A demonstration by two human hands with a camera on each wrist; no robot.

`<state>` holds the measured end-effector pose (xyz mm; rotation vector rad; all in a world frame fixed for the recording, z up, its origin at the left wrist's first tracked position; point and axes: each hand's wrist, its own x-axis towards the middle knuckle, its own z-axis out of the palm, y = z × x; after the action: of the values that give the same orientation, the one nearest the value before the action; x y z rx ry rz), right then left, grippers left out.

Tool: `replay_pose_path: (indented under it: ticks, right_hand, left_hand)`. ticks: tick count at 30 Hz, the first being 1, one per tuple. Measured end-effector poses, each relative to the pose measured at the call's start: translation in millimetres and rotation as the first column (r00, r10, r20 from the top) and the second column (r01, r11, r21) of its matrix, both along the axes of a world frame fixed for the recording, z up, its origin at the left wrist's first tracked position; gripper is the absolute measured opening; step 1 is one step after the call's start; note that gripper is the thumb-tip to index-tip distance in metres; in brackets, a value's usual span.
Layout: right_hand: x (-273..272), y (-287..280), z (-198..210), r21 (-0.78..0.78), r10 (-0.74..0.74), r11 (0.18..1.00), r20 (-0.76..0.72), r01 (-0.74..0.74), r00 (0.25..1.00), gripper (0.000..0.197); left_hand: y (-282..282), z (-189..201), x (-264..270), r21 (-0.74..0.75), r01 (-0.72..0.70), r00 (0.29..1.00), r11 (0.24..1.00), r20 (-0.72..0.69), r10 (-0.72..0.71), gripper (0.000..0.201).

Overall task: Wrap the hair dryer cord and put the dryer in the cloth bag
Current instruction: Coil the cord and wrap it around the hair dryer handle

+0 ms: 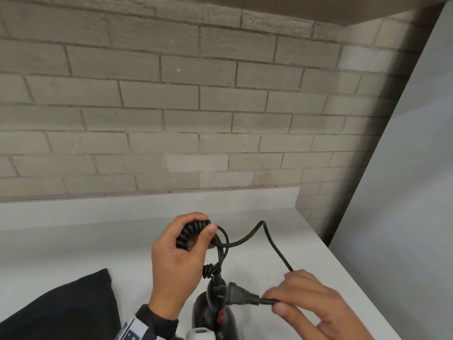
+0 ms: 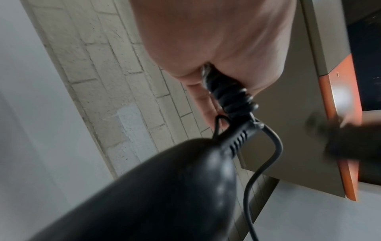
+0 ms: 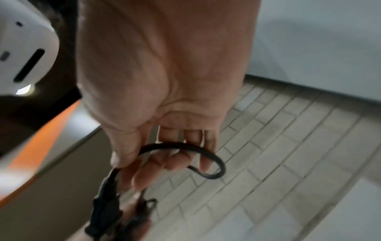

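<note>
Cord-wrapping is underway: the left hand grips the coiled cord, the right hand pinches the lead behind the plug at 5 o'clock, which likely loops on next.

Materials and finishes, taken from the hair dryer outward

Hair dryer: black plastic body, smooth and glossy. Cord rising from it: black rubbery sheath, matt, partly spiral-coiled; plug just beside the dryer, moulded black plastic, ribbed. Cloth bag left of the dryer: black fabric, matt. Counter beneath it: pale, smooth, matt. Wall behind: grey-beige brick, rough, matt.
</note>
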<state>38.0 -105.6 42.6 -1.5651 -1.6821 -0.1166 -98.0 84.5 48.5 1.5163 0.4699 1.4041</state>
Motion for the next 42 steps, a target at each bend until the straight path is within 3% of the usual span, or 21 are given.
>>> replay_pose_path:
  ticks: [2, 4, 6, 9, 12, 15, 17, 21, 23, 27, 31, 33, 35, 37, 42]
  right_hand:
    - [22.0, -5.9, -21.1, -0.049, -0.014, 0.998, 0.239, 0.027, 0.971, 0.016]
    - [40.9, -6.8, -41.8, -0.032, -0.096, 0.991, 0.479, 0.126, 0.872, 0.036]
    - [53.0, -4.8, -61.0, -0.013, -0.167, 0.977, 0.567, 0.211, 0.807, 0.058]
    - [48.1, -2.5, -72.8, -0.012, -0.196, 0.973, 0.493, 0.232, 0.848, 0.054]
    - [13.1, 6.1, -67.5, 0.125, -0.34, 0.939, 0.183, 0.321, 0.923, 0.026]
    - [-16.1, 27.1, -67.2, 0.181, -0.515, 0.828, -0.127, 0.53, 0.848, 0.033]
    - [-23.3, 41.0, -70.6, 0.151, -0.505, 0.829, -0.209, 0.538, 0.837, 0.041]
    - [-26.3, 52.6, -63.0, 0.146, -0.483, 0.822, -0.332, 0.55, 0.81, 0.033]
    - [-25.7, 54.1, -55.4, 0.159, -0.449, 0.841, -0.33, 0.518, 0.83, 0.037]
    - [-16.7, 53.2, -40.3, 0.156, -0.298, 0.927, -0.249, 0.342, 0.921, 0.024]
    - [-12.6, 52.6, -33.8, 0.171, -0.279, 0.923, -0.323, 0.346, 0.904, 0.024]
    - [-9.2, 52.0, -30.0, 0.217, -0.275, 0.921, -0.224, 0.323, 0.935, 0.03]
    - [-4.6, 51.9, -24.6, 0.237, -0.25, 0.938, -0.048, 0.254, 0.967, 0.018]
    - [-0.3, 53.0, -16.6, 0.256, -0.23, 0.942, 0.018, 0.218, 0.973, 0.017]
    - [1.1, 58.5, 23.7, 0.286, -0.246, 0.924, -0.061, 0.253, 0.967, 0.017]
  left_hand:
    - [-1.0, 0.7, -0.4, -0.031, 0.022, 1.0, 0.999, 0.01, -0.021, 0.015]
    - [-2.4, 1.0, -0.1, -0.056, 0.043, 0.999, 0.997, 0.023, -0.042, 0.016]
    - [-4.0, -0.1, 1.3, -0.075, 0.07, 0.997, 0.995, 0.034, -0.068, 0.016]
    - [-8.7, -1.1, 3.8, -0.082, 0.099, 0.995, 0.992, 0.033, -0.097, 0.016]
    - [-13.9, -0.3, 5.9, -0.079, 0.108, 0.994, 0.991, 0.021, -0.106, 0.016]
    - [-18.2, -2.1, 7.7, -0.081, 0.102, 0.995, 0.991, 0.012, -0.101, 0.013]
    - [-19.7, -3.0, 7.4, -0.081, 0.095, 0.995, 0.992, 0.009, -0.095, 0.011]
    - [-17.0, -2.3, 4.3, -0.067, 0.081, 0.997, 0.994, 0.007, -0.08, 0.011]
    - [-15.6, -3.3, 2.6, -0.064, 0.077, 0.997, 0.995, 0.007, -0.077, 0.011]
    - [-15.6, -4.3, 1.4, -0.073, 0.067, 0.998, 0.995, 0.013, -0.066, 0.01]
    - [-15.0, -4.5, 0.4, -0.059, 0.041, 0.999, 0.997, 0.01, -0.04, 0.009]
    - [-14.5, -5.5, -0.8, -0.051, 0.031, 1.0, 0.998, -0.002, -0.031, 0.009]
    - [-13.9, -5.9, -2.2, -0.037, 0.033, 0.999, 0.999, -0.012, -0.033, 0.009]
    - [-13.6, -5.8, -3.3, -0.032, 0.048, 0.999, 0.998, -0.006, -0.048, 0.009]
    - [-18.4, -4.6, -5.3, 0.036, 0.154, 0.988, 0.987, -0.016, -0.154, 0.009]
